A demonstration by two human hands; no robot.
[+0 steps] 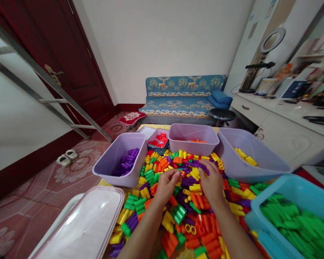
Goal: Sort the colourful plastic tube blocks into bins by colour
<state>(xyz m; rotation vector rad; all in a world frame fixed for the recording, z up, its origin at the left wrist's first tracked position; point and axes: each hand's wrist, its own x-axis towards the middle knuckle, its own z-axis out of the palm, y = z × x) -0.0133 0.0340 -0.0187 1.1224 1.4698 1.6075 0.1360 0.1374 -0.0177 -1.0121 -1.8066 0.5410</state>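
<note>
In the middle of the table, on the pile of plastic blocks [205, 225], my two hands are close together. My left hand [166, 185] has the fingers curled in, and the tips meet just beside an orange block [182, 173]. I cannot tell if it pinches a piece or not. My right hand [212, 183] lies palm down with bent fingers over some purple blocks [196, 164] and touches them, but I cannot tell whether it grips one.

Around the far side of the pile stand several bins. The left lilac bin [106, 167] has purple pieces inside, the small box [153, 135] has red ones, the middle lilac bin [191, 147] has a few orange ones, and the right lilac bin [232, 163] has yellow ones. Near my right arm is a blue bin [255, 208] with green pieces. Near my left arm lies a clear lid [81, 223].
</note>
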